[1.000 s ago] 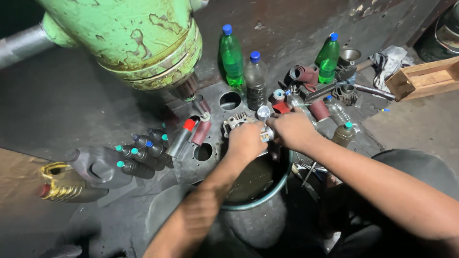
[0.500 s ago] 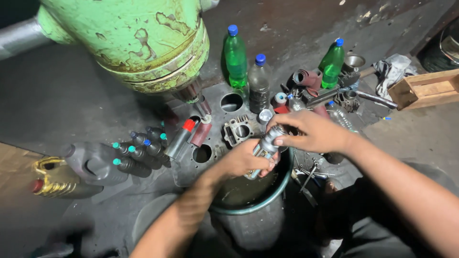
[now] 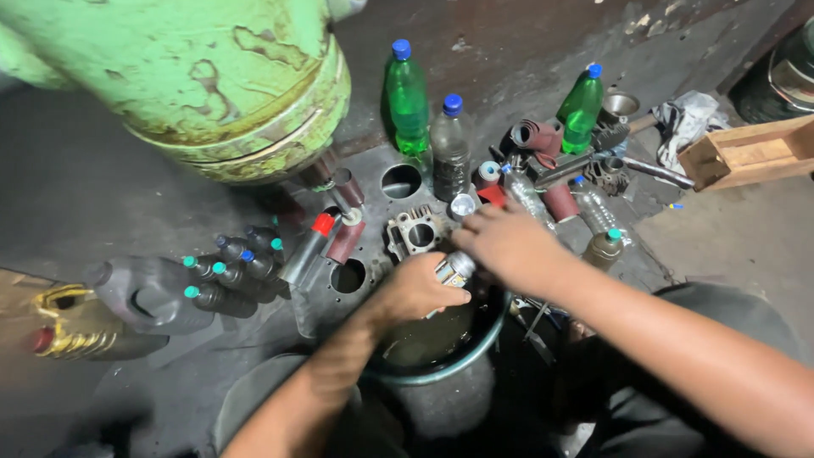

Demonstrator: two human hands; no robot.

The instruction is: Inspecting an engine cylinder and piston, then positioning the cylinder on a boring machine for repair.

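My left hand [image 3: 417, 290] grips a shiny metal cylinder part [image 3: 456, 267] over a dark round basin [image 3: 441, 366] holding murky liquid. My right hand [image 3: 507, 242] covers the part's upper end, fingers curled over it. Just beyond the hands lies a small grey engine cylinder block [image 3: 413, 231] on the oily metal plate [image 3: 373, 161].
A big green machine body [image 3: 195, 85] overhangs the upper left. Green bottles [image 3: 407, 97] and a dark bottle [image 3: 449, 144] stand behind. Several small capped bottles [image 3: 222, 271] and a grey jug [image 3: 144, 293] lie left. A wooden box [image 3: 750, 153] sits right.
Both hands came down from the plate toward the basin, bringing the metal part with them; the right hand now covers its top.
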